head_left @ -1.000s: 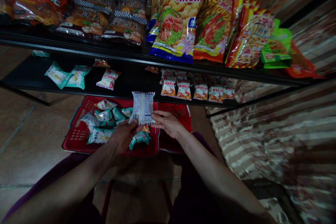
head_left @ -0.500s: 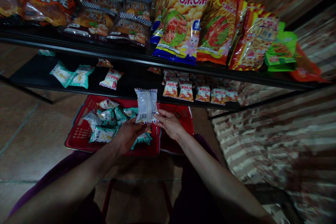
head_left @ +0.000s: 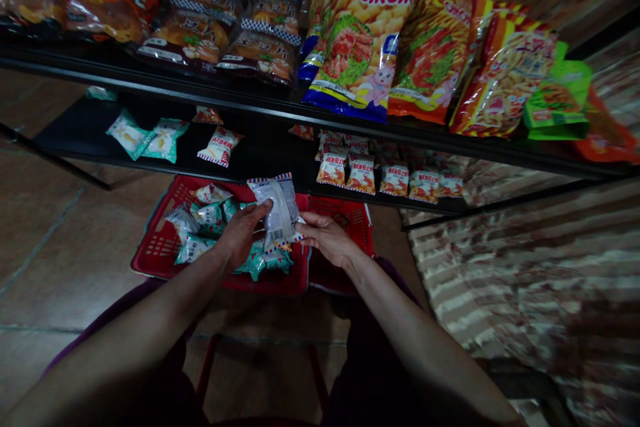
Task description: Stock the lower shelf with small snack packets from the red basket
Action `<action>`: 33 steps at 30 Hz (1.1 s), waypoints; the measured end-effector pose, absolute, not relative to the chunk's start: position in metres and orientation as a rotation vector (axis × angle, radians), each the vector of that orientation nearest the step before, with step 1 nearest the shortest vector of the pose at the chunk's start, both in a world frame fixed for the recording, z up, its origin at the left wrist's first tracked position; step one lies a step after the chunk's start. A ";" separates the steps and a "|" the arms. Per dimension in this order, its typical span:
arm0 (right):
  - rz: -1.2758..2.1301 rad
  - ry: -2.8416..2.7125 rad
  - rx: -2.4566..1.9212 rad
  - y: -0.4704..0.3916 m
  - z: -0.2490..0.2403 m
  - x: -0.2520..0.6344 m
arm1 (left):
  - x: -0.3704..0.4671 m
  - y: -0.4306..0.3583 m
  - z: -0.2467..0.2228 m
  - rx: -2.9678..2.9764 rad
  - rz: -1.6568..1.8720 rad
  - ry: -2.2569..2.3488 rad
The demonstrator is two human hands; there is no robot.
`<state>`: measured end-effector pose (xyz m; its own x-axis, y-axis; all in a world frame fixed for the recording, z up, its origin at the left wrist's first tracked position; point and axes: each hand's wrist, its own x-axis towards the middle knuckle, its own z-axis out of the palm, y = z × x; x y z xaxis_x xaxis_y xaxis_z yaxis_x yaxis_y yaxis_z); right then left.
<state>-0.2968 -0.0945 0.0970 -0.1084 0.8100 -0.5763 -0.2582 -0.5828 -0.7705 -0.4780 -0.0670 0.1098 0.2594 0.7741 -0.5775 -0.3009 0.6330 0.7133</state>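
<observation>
A small white snack packet with striped edges shows its printed back and a pale centre seam. My left hand grips it on the left side, thumb over the front. At its lower right corner, my right hand pinches the edge. The packet is tilted above a red basket, which holds several teal packets and a few white ones. A second red basket stands against the first on the right, behind my right hand.
The lower black shelf carries teal packets at left, a white-and-red packet, and rows of shrimp-pictured packets at right. Large snack bags fill the upper shelf. A corrugated surface is at right.
The packet has tilted and moved slightly lower. My left hand has shifted from beneath it to its left side, with the thumb over its face. The view has shifted a little.
</observation>
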 end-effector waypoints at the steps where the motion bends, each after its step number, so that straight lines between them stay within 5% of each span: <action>1: 1.814 -0.646 -1.392 -0.095 0.097 -0.296 | -0.479 -0.066 0.110 0.514 0.777 1.097; 33: 1.643 -0.491 -1.294 -0.107 0.107 -0.322 | -0.482 -0.061 0.100 0.287 0.919 1.114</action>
<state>-0.3217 -0.1069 0.1069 0.0146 0.8537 -0.5205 -0.4280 -0.4651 -0.7749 -0.4823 -0.0613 0.1002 0.1325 0.7540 -0.6434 -0.4883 0.6145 0.6196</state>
